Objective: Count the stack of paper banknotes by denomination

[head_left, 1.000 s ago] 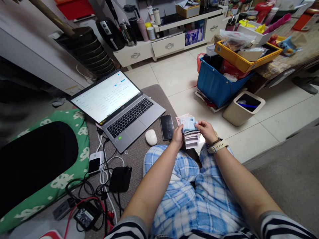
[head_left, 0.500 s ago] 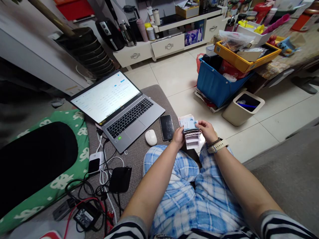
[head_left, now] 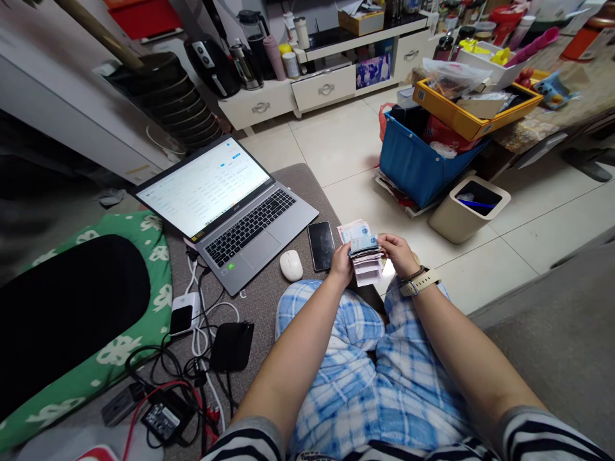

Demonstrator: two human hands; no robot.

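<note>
Over my lap, my left hand (head_left: 341, 264) is closed on the left side of a folded wad of banknotes (head_left: 368, 259). Bluish notes lie on top, pinkish ones spread out behind them, and pale folded ends hang below. My right hand (head_left: 398, 253) pinches the right edge of the top notes between thumb and fingers. A beige watch and a dark bracelet are on my right wrist. Just left of the wad, a dark-screened phone (head_left: 321, 246) lies on the grey seat, with a white mouse (head_left: 291, 265) beside it.
An open laptop (head_left: 250, 237) rests on the seat to the left. Tangled cables, a black adapter (head_left: 166, 416) and a green cushion (head_left: 132, 320) lie nearer me. Beyond the seat, a beige bin (head_left: 446, 221) and a filled blue box (head_left: 413, 160) stand on the tiled floor.
The wad has shifted slightly left, and the notes behind it show more widely. My right fingers have moved from the wad's upper face to its right edge.
</note>
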